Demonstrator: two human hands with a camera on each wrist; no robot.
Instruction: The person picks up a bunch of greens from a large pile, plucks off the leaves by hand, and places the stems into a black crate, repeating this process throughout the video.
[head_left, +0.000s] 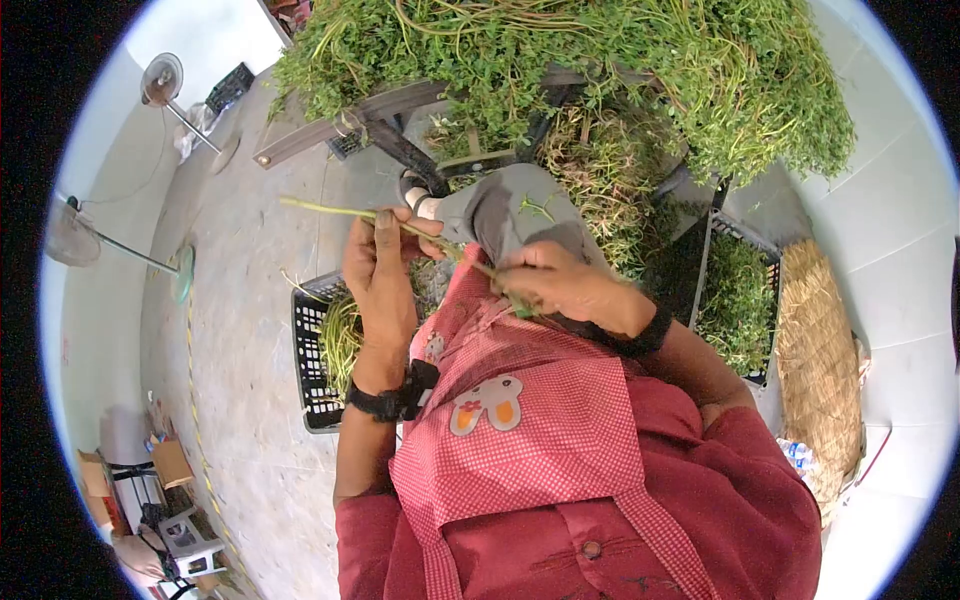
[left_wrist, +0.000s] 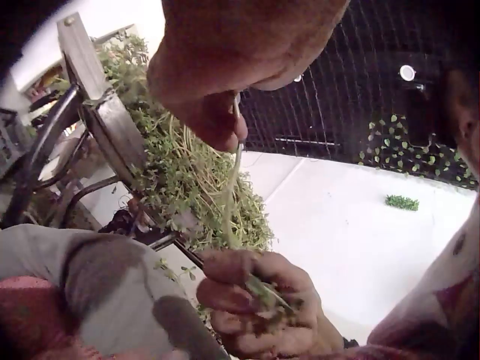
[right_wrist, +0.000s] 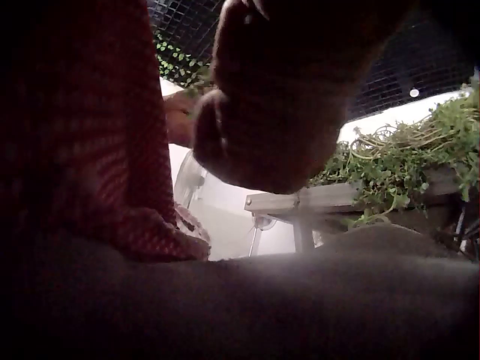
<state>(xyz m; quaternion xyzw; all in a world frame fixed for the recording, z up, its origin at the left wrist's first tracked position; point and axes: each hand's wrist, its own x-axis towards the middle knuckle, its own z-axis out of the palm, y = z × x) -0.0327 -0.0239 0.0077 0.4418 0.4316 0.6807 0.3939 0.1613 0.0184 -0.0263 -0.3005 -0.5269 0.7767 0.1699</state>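
A long pale green stem (head_left: 335,208) runs between the two hands above the lap. The left hand (head_left: 382,290) pinches it between thumb and fingers, with its bare end sticking out to the left. The right hand (head_left: 575,288) has its fingers curled round the stem's other end, where some leaves poke out. In the left wrist view the stem (left_wrist: 231,195) reaches down to the right hand (left_wrist: 262,304), which holds leafy bits. The right wrist view shows the right hand (right_wrist: 277,97) dark and close, its grasp hidden.
A large heap of leafy greens (head_left: 600,60) lies on a wooden-edged stand (head_left: 350,118) in front. At the left is a black crate (head_left: 312,375) with stems; at the right, another crate (head_left: 740,300) with greens beside a straw bundle (head_left: 820,370). Fans (head_left: 185,270) stand far left.
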